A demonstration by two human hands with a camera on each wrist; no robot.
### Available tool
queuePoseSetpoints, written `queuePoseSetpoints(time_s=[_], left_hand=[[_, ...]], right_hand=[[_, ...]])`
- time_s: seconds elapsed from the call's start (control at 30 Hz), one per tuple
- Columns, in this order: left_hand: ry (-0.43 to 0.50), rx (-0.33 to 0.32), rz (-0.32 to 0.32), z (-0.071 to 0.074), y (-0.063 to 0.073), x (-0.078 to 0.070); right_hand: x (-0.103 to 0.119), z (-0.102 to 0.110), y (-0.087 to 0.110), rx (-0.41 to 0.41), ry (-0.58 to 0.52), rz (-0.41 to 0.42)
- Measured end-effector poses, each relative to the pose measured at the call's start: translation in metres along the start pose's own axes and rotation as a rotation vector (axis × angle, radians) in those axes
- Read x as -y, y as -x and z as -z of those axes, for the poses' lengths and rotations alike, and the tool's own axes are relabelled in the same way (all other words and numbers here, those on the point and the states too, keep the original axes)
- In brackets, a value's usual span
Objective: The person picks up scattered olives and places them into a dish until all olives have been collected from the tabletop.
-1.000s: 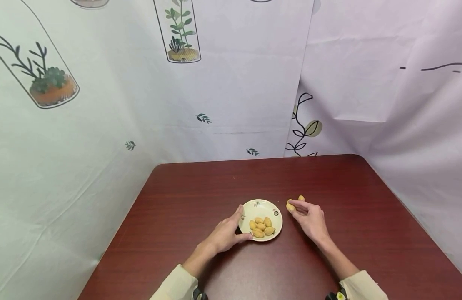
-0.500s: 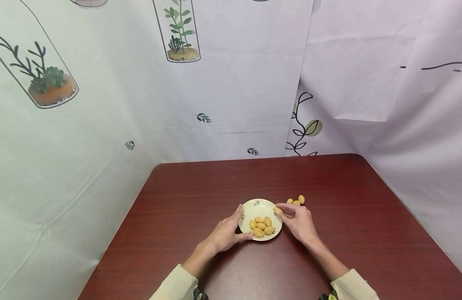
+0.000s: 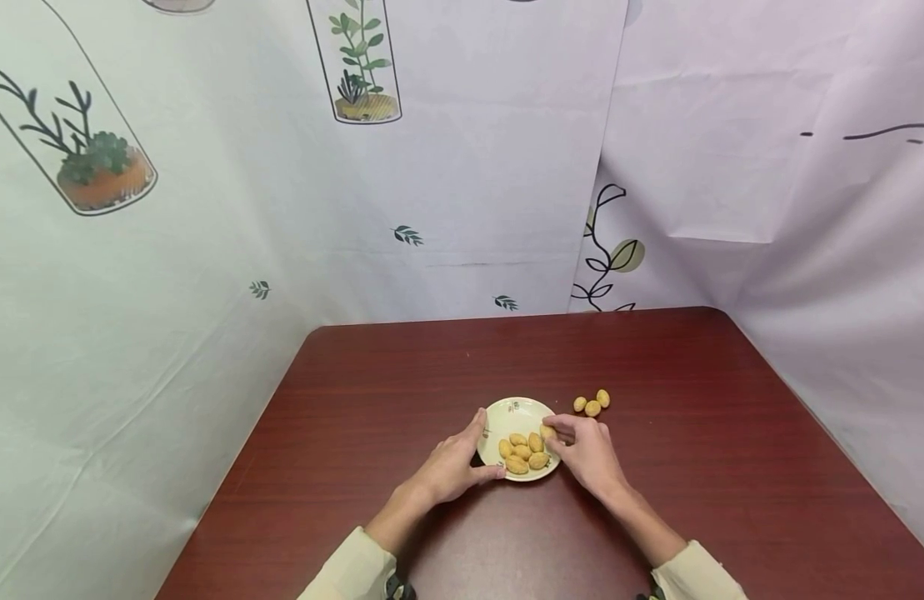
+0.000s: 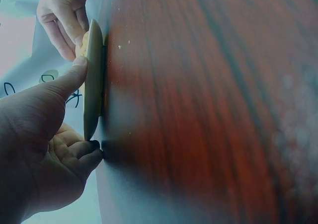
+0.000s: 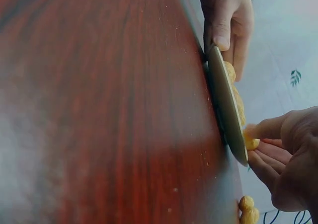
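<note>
A small pale plate with printed marks stands on the dark red table. Several tan, oval, nut-like pieces lie together in its lower half. My left hand holds the plate by its left rim, the thumb at the near side and the fingers reaching round the far side. At the plate's right side, my right hand pinches one more nut-like piece between thumb and fingers, low over the rim. The fingers partly cover this piece in the head view.
Three loose nut-like pieces lie close together on the table, right of the plate and beyond my right hand. A pale printed cloth hangs behind and along both sides of the table.
My right hand has carried a nut-like piece leftward from the loose group to over the plate's right side. The left hand and the plate have stayed where they were.
</note>
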State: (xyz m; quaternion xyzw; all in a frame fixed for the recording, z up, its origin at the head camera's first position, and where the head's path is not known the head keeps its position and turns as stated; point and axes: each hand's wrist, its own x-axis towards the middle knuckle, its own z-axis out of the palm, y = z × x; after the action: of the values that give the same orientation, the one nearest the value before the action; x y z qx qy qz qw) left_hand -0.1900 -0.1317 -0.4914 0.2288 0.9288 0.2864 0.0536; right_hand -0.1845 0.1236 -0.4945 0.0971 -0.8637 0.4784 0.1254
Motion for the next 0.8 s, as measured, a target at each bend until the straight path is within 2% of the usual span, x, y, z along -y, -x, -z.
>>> queuePoseSetpoints(time_s=[0.37, 0.6, 0.8], left_hand=[[-0.005, 0.0, -0.002, -0.0004, -0.0004, 0.0008], [-0.001, 0.0, -0.004, -0.0008, 0.0001, 0.001], [-0.005, 0.0, -0.004, -0.0006, -0.0001, 0.0003]], right_hand=[[-0.0006, 0.0002, 0.0, 0.012, 0.024, 0.008], [-0.0013, 0.0022, 0.0003, 0.014, -0.046, -0.027], [-0.003, 0.0093, -0.0008, -0.02, -0.082, -0.03]])
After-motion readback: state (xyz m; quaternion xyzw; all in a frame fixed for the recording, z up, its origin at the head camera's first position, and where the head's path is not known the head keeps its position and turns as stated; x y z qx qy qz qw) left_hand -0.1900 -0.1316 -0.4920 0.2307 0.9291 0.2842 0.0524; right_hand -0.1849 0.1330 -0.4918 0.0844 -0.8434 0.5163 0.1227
